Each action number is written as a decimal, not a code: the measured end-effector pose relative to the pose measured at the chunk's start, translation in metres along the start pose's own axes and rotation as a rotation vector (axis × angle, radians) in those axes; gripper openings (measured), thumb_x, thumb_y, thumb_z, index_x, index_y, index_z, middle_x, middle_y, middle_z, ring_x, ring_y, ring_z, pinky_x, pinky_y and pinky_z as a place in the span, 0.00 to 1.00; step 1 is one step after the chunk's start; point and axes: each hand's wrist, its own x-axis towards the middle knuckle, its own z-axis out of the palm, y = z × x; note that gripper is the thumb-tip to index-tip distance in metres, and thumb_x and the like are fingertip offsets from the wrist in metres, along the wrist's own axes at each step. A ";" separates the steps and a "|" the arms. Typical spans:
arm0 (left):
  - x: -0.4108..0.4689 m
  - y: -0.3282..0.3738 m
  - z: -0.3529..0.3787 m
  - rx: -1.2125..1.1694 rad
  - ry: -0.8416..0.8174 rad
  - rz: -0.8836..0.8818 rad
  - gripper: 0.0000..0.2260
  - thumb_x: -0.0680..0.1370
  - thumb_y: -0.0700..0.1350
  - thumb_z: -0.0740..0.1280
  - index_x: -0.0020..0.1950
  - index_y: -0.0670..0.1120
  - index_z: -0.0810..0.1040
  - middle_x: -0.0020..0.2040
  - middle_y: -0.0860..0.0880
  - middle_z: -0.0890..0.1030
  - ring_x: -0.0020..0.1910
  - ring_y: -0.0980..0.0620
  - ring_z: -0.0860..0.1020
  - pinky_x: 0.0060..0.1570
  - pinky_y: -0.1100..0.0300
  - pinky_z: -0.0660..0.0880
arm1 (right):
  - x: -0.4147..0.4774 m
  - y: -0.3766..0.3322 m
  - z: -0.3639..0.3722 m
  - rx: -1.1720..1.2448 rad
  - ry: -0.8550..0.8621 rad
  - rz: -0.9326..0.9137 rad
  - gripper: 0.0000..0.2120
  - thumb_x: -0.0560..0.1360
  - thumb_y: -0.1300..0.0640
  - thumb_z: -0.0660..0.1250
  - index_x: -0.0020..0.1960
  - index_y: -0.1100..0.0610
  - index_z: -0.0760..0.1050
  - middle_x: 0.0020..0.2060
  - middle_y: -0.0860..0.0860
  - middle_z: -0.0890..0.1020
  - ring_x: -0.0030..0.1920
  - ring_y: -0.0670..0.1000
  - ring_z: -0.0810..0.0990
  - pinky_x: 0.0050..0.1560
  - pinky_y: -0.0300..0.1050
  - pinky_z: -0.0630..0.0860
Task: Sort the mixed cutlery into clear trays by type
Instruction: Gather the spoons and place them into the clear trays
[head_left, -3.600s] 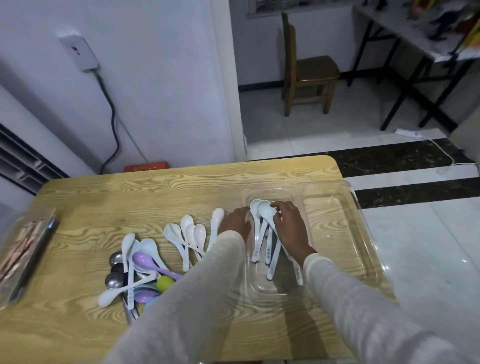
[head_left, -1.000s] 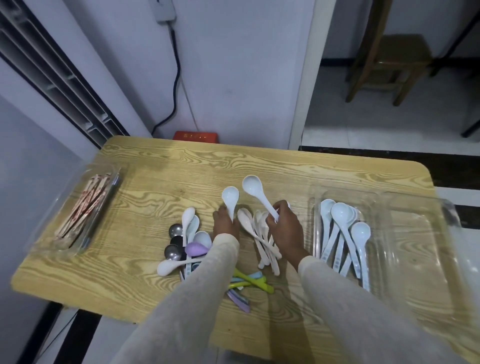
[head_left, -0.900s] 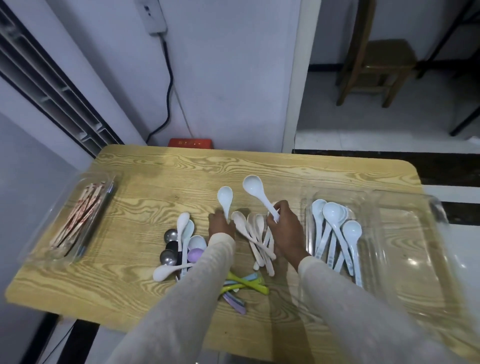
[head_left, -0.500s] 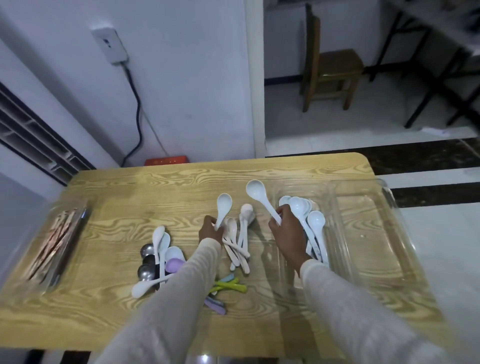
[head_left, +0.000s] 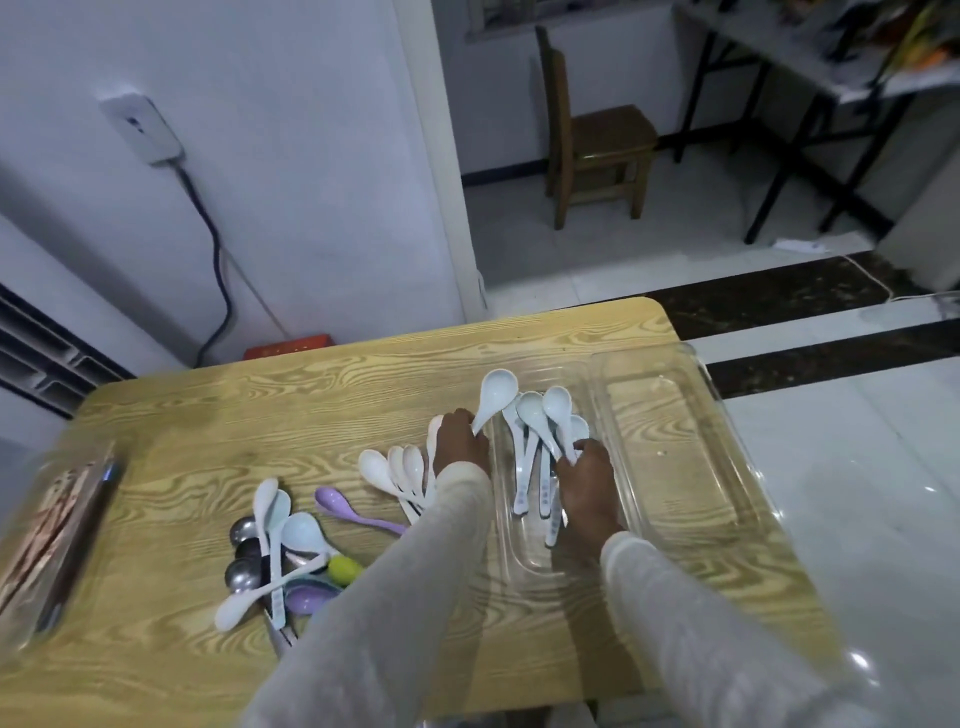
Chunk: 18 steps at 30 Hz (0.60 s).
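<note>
My left hand (head_left: 460, 441) pinches the handle of a white spoon (head_left: 497, 388), whose bowl sticks up at the left edge of the clear tray (head_left: 698, 364). My right hand (head_left: 587, 486) is inside the tray's left compartment. Its fingertips are curled on the handle of a white spoon (head_left: 557, 404) that lies among several white spoons in the tray (head_left: 524, 457). More white spoons on the table (head_left: 392, 470) lie left of my left wrist. A mixed pile (head_left: 280, 556) of white, metal, purple and green spoons sits further left.
A purple spoon (head_left: 340, 506) lies alone between the pile and the white spoons. The tray's right compartment (head_left: 675, 441) holds nothing. A second clear tray with chopsticks (head_left: 57, 525) sits at the table's left edge. A wooden chair (head_left: 597, 140) stands beyond the table.
My right hand has carried its white spoon rightward and down into the tray's left compartment. My left hand has moved right with its spoon to the tray's edge.
</note>
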 end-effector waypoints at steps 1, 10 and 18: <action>-0.002 0.004 0.005 0.014 -0.013 -0.008 0.09 0.75 0.38 0.62 0.53 0.41 0.77 0.52 0.41 0.77 0.52 0.42 0.77 0.49 0.57 0.71 | 0.002 0.004 0.000 -0.070 -0.031 -0.033 0.10 0.77 0.59 0.63 0.57 0.61 0.73 0.55 0.59 0.76 0.57 0.59 0.74 0.55 0.49 0.71; -0.026 0.037 0.045 -0.188 -0.240 0.047 0.17 0.78 0.38 0.61 0.66 0.42 0.67 0.53 0.44 0.76 0.52 0.49 0.75 0.49 0.59 0.69 | 0.027 0.011 -0.034 -0.070 -0.035 -0.205 0.15 0.75 0.67 0.59 0.58 0.56 0.74 0.56 0.55 0.73 0.55 0.55 0.75 0.52 0.51 0.74; -0.016 0.004 0.021 0.182 -0.200 0.176 0.18 0.79 0.41 0.58 0.69 0.48 0.67 0.67 0.46 0.73 0.64 0.46 0.72 0.64 0.56 0.68 | 0.029 -0.003 -0.015 -0.015 -0.053 -0.323 0.17 0.73 0.69 0.57 0.56 0.55 0.75 0.54 0.52 0.75 0.52 0.52 0.76 0.48 0.46 0.72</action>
